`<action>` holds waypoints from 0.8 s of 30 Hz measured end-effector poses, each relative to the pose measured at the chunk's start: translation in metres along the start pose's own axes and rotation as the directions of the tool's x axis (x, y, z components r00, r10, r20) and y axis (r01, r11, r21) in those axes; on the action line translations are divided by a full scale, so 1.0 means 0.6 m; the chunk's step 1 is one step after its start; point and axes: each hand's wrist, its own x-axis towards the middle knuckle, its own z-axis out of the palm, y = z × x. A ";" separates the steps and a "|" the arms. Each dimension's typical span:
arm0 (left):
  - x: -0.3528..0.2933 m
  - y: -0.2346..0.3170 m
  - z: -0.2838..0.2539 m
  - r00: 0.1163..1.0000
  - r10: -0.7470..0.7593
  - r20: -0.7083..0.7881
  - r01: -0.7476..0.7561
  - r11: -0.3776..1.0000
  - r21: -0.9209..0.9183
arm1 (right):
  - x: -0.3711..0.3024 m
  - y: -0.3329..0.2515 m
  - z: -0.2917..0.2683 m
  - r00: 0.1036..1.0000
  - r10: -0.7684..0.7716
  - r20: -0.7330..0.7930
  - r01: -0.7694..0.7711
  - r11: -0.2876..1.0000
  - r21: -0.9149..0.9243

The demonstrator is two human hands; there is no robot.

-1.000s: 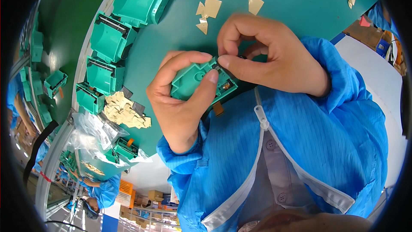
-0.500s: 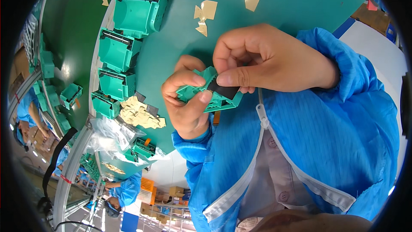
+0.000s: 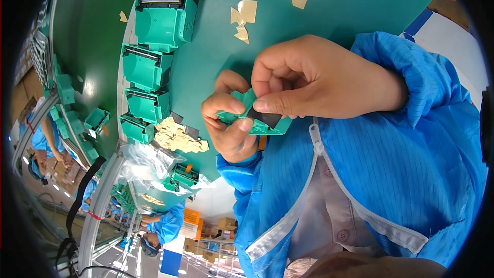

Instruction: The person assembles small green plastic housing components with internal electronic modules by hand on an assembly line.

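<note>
My left hand (image 3: 229,118) grips a small green plastic housing (image 3: 278,127) in front of my chest, its thumb and fingers closed around the left end. A flat black patch (image 3: 266,119) lies on the upper side of that housing. My right hand (image 3: 309,80) is closed in a pinch, thumb tip at the patch's upper edge, the other fingers curled in. What lies between the right thumb and forefinger is mostly hidden; it seems to be the patch's edge.
Several green housings with black strips (image 3: 163,20) line the table's left side. Below them lie a heap of cream paper pieces (image 3: 177,136) and a clear plastic bag (image 3: 146,162). Loose cream scraps (image 3: 248,11) lie beyond my hands. Co-workers in blue (image 3: 167,224) are at the lower left.
The right thumb has drawn back slightly up and left, showing more of the black patch. Both hands and the housing appear slightly lower; the whole view has shifted a little.
</note>
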 end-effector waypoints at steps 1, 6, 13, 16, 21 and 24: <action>0.000 -0.001 0.000 1.000 0.008 -0.009 -0.008 1.000 0.008 | 0.000 0.000 0.000 1.000 -0.001 0.001 0.001 1.000 0.003; -0.001 0.001 -0.001 1.000 -0.002 -0.009 0.003 1.000 0.022 | 0.000 -0.002 0.000 1.000 0.011 0.002 -0.011 1.000 -0.002; -0.003 0.000 -0.004 1.000 0.010 -0.017 -0.009 0.999 0.042 | 0.002 0.000 0.001 1.000 0.014 -0.001 -0.014 1.000 -0.008; -0.003 0.003 -0.004 1.000 -0.004 -0.021 0.005 0.999 0.042 | 0.002 -0.003 0.001 1.000 0.025 -0.003 -0.025 0.999 -0.023; -0.007 -0.007 -0.040 0.985 0.079 0.156 -0.089 0.995 0.053 | 0.007 0.007 0.011 0.998 -0.029 -0.060 0.030 0.999 0.016; -0.010 -0.004 -0.043 0.987 0.077 0.139 -0.088 0.993 0.078 | 0.007 0.003 0.008 0.999 -0.014 -0.036 0.013 1.000 -0.022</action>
